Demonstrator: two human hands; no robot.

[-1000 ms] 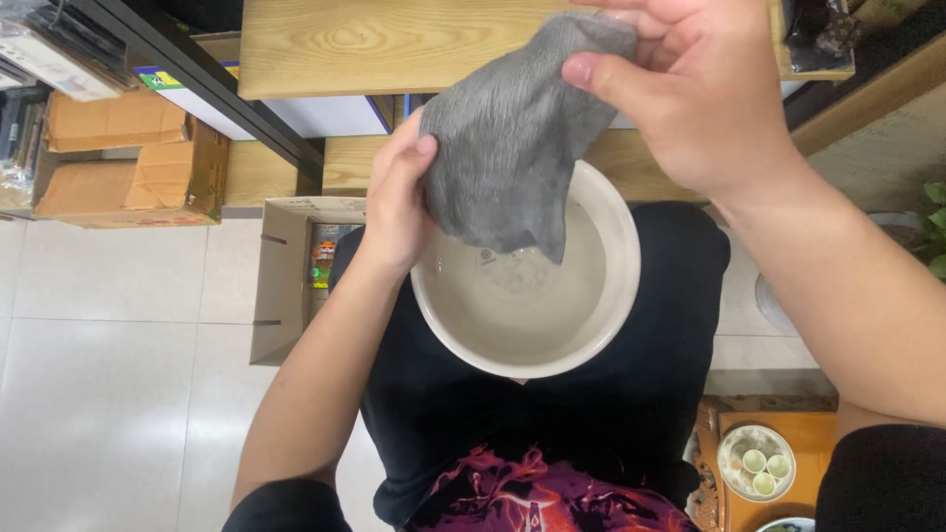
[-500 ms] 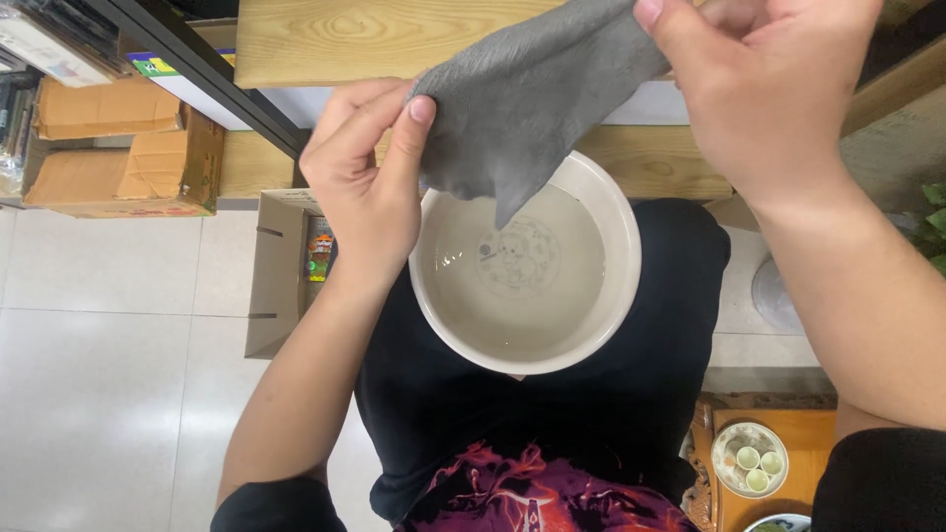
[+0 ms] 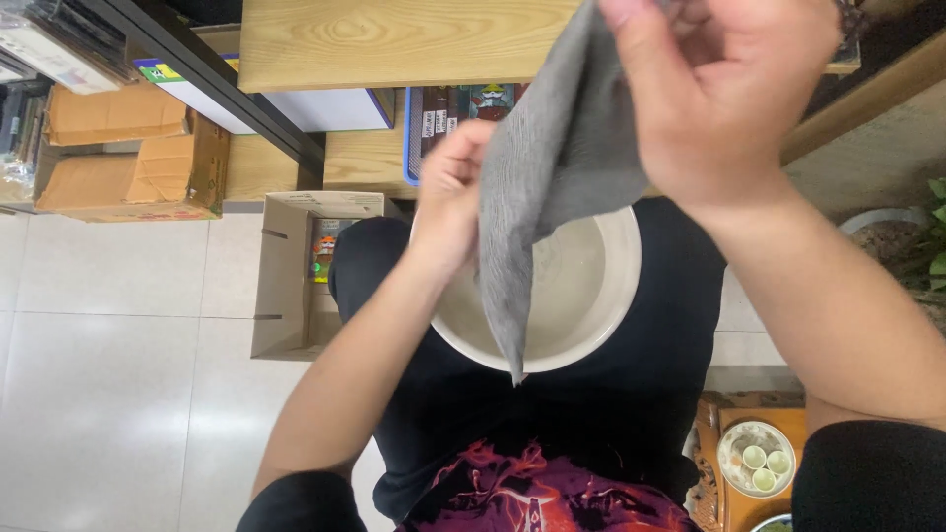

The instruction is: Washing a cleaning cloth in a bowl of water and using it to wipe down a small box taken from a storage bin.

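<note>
- Fingers (image 3: 631, 20) of the right hand (image 3: 729, 99), at the upper right of the frame, are pinching the top of a grey cloth (image 3: 552, 187).
- Left hand (image 3: 453, 197) is gripping the cloth's left edge at centre frame, fingers closed on it.
- Cloth is hanging down, its point dangling over a white bowl (image 3: 591, 315) at centre.

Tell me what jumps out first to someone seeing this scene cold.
The grey cloth dominates the upper middle, pinched at its top by the right hand and gripped along its side by the left hand, its pointed corner hanging down. Behind it sits a round white basin on the person's lap, against dark clothing. At the left, an open cardboard box stands on the pale tiled floor.
</note>
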